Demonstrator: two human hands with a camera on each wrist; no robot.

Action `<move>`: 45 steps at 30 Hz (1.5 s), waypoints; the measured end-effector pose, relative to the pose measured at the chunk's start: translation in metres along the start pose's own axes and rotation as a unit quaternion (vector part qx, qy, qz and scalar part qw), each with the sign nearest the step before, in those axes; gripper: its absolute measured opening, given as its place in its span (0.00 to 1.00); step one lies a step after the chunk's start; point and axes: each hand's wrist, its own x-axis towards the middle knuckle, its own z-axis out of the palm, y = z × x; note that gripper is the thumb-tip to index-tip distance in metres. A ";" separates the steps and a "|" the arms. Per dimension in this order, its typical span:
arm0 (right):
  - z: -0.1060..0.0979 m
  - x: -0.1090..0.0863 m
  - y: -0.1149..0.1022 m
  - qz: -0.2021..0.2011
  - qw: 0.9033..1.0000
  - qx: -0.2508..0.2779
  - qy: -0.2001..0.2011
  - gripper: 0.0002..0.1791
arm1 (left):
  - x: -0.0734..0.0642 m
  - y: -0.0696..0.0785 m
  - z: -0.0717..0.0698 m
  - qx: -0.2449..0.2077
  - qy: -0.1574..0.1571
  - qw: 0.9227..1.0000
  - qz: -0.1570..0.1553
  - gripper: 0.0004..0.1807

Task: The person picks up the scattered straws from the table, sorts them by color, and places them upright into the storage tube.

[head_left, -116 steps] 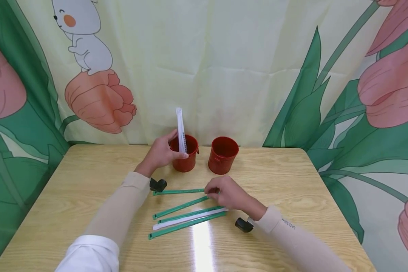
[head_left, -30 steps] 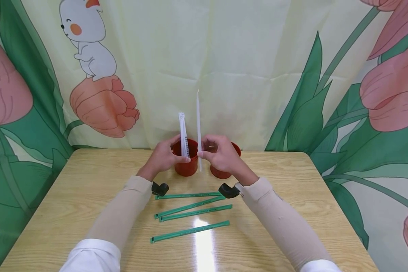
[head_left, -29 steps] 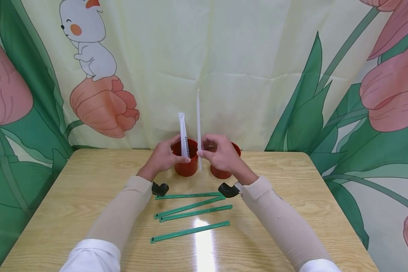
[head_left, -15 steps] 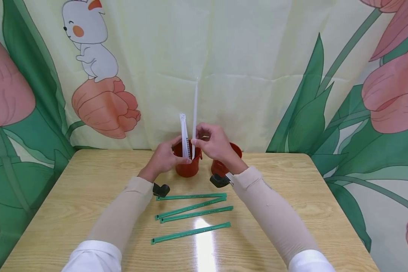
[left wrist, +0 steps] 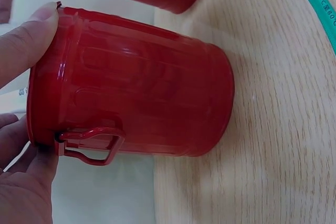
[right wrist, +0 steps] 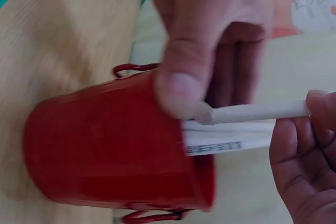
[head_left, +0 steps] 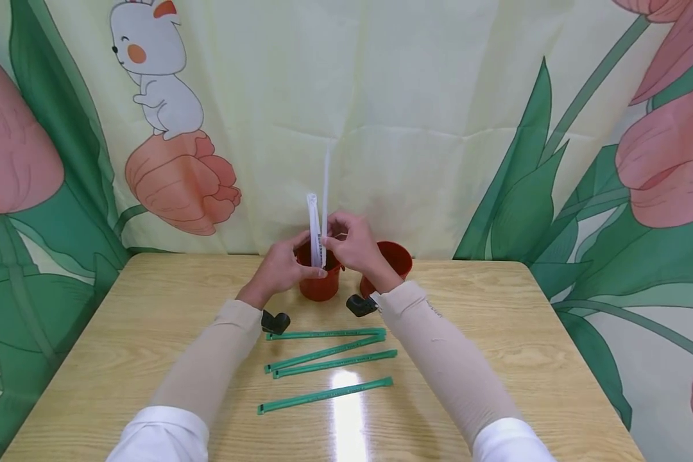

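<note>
In the head view my left hand (head_left: 280, 266) holds the left red bucket (head_left: 320, 289) by its rim, thumb on the near side. White paper-wrapped straws (head_left: 314, 221) stand inside that bucket, leaning slightly. My right hand (head_left: 355, 244) pinches another white wrapped straw (head_left: 326, 183), held nearly upright with its lower end at the bucket's mouth. In the right wrist view that lower end lies close to the left thumb (right wrist: 181, 93). The left wrist view shows the bucket's wire handle (left wrist: 94, 145) hanging beside the left fingers.
A second red bucket (head_left: 397, 258) stands to the right, partly behind the right wrist. Several green wrapped straws (head_left: 326, 396) lie on the wooden table (head_left: 468, 333) in front. A printed curtain (head_left: 416, 128) hangs behind the table's far edge.
My right hand has picked the white straw from among the green ones, raised it upright, and carried it left to the left bucket's mouth. The left hand keeps its hold on the rim.
</note>
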 end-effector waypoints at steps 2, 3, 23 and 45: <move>0.003 -0.001 0.006 0.009 1.000 -0.006 0.001 0.06 | 0.000 0.000 0.001 -0.001 -0.001 1.000 0.000 0.50; 0.004 -0.001 0.008 0.013 1.000 -0.008 0.002 0.06 | 0.000 0.000 0.001 -0.001 -0.001 1.000 -0.001 0.50; 0.010 -0.016 0.008 0.067 0.987 -0.143 0.011 0.11 | 0.002 0.001 0.002 0.007 -0.003 1.000 0.005 0.56; -0.024 -0.126 0.019 -0.013 0.996 -0.084 -0.024 0.07 | -0.013 0.034 0.031 0.043 0.168 0.980 0.093 0.53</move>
